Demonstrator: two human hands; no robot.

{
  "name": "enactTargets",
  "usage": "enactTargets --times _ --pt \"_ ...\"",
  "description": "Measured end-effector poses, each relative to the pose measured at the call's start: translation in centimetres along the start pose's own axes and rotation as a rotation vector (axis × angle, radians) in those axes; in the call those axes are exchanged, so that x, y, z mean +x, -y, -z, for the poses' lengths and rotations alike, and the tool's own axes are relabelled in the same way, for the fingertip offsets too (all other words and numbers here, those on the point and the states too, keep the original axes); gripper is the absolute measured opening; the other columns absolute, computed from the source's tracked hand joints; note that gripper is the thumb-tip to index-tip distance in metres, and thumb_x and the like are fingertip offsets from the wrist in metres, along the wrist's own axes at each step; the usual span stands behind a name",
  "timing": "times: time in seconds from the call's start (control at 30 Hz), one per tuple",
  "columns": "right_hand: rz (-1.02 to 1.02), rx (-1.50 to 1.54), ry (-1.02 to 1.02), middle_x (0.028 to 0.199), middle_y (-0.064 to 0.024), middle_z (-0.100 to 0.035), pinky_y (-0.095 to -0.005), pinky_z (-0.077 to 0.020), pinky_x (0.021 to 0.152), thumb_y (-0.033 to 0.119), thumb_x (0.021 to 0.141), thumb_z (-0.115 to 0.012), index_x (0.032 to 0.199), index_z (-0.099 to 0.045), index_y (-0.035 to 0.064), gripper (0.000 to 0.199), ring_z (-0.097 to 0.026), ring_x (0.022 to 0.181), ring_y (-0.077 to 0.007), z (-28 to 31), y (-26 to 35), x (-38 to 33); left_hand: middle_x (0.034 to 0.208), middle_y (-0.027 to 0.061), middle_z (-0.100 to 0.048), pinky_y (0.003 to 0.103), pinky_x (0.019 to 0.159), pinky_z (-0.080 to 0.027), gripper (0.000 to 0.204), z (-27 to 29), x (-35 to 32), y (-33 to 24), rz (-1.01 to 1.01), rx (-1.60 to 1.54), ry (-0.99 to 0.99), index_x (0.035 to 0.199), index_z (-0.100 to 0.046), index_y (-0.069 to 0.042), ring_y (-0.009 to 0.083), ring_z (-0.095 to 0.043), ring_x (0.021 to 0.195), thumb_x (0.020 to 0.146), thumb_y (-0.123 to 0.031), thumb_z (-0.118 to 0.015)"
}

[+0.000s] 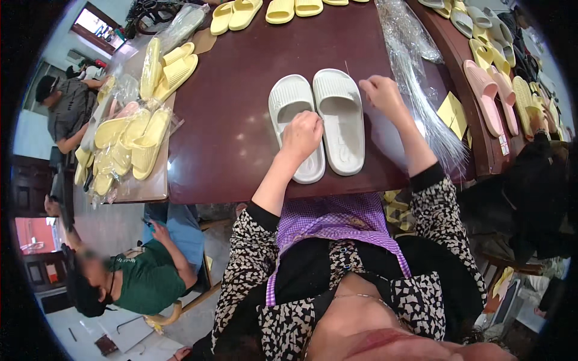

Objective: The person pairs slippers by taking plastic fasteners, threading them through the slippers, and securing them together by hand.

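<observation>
Head view gives me the person's two hands over a dark red table (232,114). I see the left hand (303,135) curled narrow above the inner side of the left grey slipper (291,91), beside its strap opening; the fingers fold under, so I cannot tell whether they grip anything. To my eye, the right hand (385,96) has its fingers drawn close together, just off the outer side of the right grey slipper (336,87); I cannot tell if something thin is pinched there. The grey slippers lie side by side, straps toward the table's far edge, heels near its near edge.

For room, I have a broad bare stretch left of the pair, reaching to the bagged yellow slippers (149,144) at the near left corner. More yellow slippers (280,11) line the far edge. My right side is tighter: a bundle of clear strands (418,102) runs along there, with a yellow sheet (453,115) beside it.
</observation>
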State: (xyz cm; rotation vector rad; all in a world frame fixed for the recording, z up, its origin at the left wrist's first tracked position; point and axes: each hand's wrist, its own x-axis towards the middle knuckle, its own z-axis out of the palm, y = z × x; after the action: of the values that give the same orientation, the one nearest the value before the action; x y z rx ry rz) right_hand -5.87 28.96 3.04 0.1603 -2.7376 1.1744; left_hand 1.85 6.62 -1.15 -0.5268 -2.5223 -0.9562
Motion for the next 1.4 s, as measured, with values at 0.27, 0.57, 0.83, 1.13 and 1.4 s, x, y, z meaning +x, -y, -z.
enactTargets --times 0.27,0.57,0.83,1.13,1.4 --pt "-0.022 -0.285 0.096 0.085 -0.0182 -0.065 -0.0404 -0.0478 0.076 0.031 0.075 -0.062 0.082 -0.067 0.001 0.031 -0.061 0.087 -0.0338 -5.1 -2.2 7.2 0.075 0.0131 -0.056 0.039 0.069 -0.045 0.005 1.2 0.4 0.6 -0.117 0.003 0.0 0.074 -0.056 0.0 0.0308 -0.056 0.077 0.078 -0.003 -0.055" --pt "0.295 0.133 0.114 0.073 -0.0131 -0.065 -0.0319 -0.0479 0.064 0.019 0.074 -0.064 0.082 -0.066 -0.0006 0.021 -0.062 0.068 -0.021 -7.6 3.5 9.0 0.088 0.0148 -0.055 0.039 0.072 -0.045 0.007 1.8 0.2 2.2 -0.103 -0.026 0.033 0.086 -0.054 0.0 0.0317 -0.055 0.083 0.081 -0.005 -0.052" --pt "0.223 0.1 0.627 0.069 -0.0077 -0.063 -0.0305 -0.0467 0.061 0.016 0.071 -0.064 0.081 -0.066 -0.0001 0.019 -0.057 0.063 -0.0162 -11.9 7.3 10.2 0.09 0.0153 -0.054 0.042 0.076 -0.044 0.009 1.5 1.2 2.4 -0.095 0.048 0.064 0.088 -0.052 -0.001 0.0335 -0.054 0.087 0.082 -0.007 -0.051" --pt "0.157 0.298 0.526 0.072 -0.0074 -0.063 -0.0278 -0.0467 0.06 0.01 0.073 -0.062 0.079 -0.064 -0.0004 0.012 -0.057 0.064 -0.0141 -14.5 6.1 10.7 0.092 0.0159 -0.055 0.041 0.073 -0.046 0.012 1.2 0.7 2.5 -0.104 0.068 0.005 0.092 -0.053 0.0 0.0337 -0.056 0.083 0.081 -0.007 -0.051" --pt "0.066 0.713 0.371 0.073 -0.0067 -0.064 -0.0221 -0.0483 0.06 0.007 0.079 -0.06 0.082 -0.062 -0.0009 0.008 -0.059 0.067 -0.0103 -9.0 6.4 5.8 0.097 0.0163 -0.06 0.038 0.07 -0.048 0.022 5.6 1.1 -1.9 0.15 -0.287 -0.373 0.103 -0.055 0.0 0.0317 -0.061 0.081 0.082 -0.007 -0.052"
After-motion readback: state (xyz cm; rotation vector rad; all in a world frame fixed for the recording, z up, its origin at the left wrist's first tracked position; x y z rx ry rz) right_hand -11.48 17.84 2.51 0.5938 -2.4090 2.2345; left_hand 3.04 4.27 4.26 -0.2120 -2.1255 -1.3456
